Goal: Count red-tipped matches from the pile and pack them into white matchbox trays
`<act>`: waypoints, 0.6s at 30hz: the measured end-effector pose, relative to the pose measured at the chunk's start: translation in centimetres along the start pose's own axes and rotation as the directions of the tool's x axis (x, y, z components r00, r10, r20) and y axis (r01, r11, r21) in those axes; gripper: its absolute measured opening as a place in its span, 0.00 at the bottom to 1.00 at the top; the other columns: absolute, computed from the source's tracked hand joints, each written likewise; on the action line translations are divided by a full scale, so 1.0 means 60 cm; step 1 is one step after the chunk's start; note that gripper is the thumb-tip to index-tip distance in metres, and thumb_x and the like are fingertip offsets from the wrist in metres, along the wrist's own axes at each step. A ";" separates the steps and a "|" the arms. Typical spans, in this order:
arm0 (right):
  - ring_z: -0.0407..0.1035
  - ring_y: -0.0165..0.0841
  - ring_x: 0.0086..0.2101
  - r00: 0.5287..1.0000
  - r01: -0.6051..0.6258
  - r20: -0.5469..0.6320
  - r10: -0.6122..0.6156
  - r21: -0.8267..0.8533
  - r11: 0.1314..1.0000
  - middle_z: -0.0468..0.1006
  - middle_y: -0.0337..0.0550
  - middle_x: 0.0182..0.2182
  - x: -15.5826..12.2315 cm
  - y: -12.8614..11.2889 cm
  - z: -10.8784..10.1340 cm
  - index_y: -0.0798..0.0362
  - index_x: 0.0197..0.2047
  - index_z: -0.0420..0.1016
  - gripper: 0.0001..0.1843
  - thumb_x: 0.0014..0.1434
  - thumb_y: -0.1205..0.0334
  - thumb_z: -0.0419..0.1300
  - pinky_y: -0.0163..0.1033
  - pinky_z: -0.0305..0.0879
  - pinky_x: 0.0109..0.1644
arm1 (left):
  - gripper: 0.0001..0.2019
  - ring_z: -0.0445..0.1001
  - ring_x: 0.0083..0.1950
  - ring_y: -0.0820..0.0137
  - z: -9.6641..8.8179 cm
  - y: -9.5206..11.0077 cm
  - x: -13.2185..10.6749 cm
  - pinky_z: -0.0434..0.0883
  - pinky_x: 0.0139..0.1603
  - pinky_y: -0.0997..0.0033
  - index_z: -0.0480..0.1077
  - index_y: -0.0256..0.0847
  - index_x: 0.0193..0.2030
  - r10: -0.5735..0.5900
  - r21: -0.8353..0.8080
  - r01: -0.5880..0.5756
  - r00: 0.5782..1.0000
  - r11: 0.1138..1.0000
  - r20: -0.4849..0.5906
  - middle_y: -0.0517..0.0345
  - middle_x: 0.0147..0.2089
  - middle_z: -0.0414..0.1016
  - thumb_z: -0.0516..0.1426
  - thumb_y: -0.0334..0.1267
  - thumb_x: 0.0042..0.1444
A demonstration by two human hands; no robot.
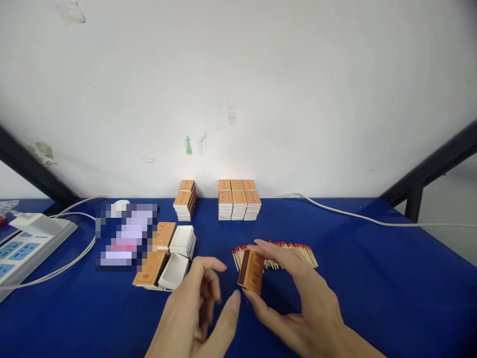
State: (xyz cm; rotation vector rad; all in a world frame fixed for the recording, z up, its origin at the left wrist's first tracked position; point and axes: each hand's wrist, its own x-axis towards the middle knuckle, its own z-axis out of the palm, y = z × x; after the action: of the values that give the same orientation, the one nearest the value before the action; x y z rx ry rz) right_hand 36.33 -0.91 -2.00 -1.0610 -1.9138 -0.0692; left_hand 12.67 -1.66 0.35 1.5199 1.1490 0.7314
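My right hand [298,298] grips a closed orange matchbox [252,271] between thumb and fingers, holding it tilted just above the blue table [372,278]. Behind that hand lies a row of red-tipped matches [290,251]. My left hand [203,308] hovers beside the matchbox with its fingers loosely curled and apart, holding nothing. To its left sit white empty matchbox trays [178,258] and orange matchbox sleeves [151,268].
Two stacks of matchboxes stand at the back by the wall, a smaller stack [185,200] and a wider stack [239,200]. A white power strip [26,243] with cables lies at far left. A blurred item [124,236] sits left of the trays. A white cable [354,215] runs along the back right.
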 end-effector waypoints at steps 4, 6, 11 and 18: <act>0.82 0.39 0.53 0.995 0.068 0.069 -0.075 0.089 0.994 0.85 0.50 0.55 0.003 0.001 -0.001 0.53 0.74 0.63 0.34 0.67 0.67 0.65 0.44 0.79 0.58 | 0.23 0.80 0.52 0.63 0.049 -0.008 0.040 0.76 0.56 0.68 0.76 0.44 0.59 -0.066 -0.421 0.096 0.994 0.902 0.086 0.52 0.51 0.82 0.66 0.58 0.67; 0.82 0.38 0.52 0.985 0.119 0.106 -0.136 0.158 0.980 0.85 0.49 0.54 0.005 -0.001 0.000 0.53 0.73 0.63 0.34 0.66 0.70 0.64 0.43 0.80 0.57 | 0.20 0.82 0.53 0.62 0.056 -0.018 0.047 0.76 0.61 0.65 0.80 0.41 0.54 -0.042 -0.548 0.138 0.982 0.825 0.183 0.50 0.50 0.84 0.66 0.55 0.68; 0.81 0.40 0.54 0.977 0.057 0.185 -0.101 0.229 0.972 0.83 0.50 0.57 0.000 -0.005 0.004 0.51 0.74 0.61 0.37 0.65 0.72 0.63 0.43 0.80 0.59 | 0.20 0.89 0.48 0.58 0.045 -0.045 0.055 0.81 0.51 0.65 0.81 0.37 0.54 -0.056 -0.621 0.208 0.965 0.755 0.256 0.44 0.49 0.88 0.66 0.53 0.69; 0.82 0.41 0.54 0.987 -0.072 0.156 0.033 0.252 0.965 0.83 0.49 0.56 -0.017 -0.011 0.021 0.50 0.72 0.64 0.39 0.59 0.73 0.62 0.43 0.82 0.57 | 0.23 0.89 0.51 0.57 0.043 -0.044 0.041 0.82 0.50 0.66 0.80 0.38 0.58 -0.090 -0.646 0.283 0.945 0.708 0.316 0.43 0.51 0.88 0.68 0.54 0.68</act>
State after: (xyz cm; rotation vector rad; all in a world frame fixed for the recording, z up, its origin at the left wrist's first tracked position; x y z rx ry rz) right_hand 35.21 -1.45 -3.26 -0.9619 -1.9639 0.2898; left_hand 15.08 -0.35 -3.14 0.8122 0.6904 0.6832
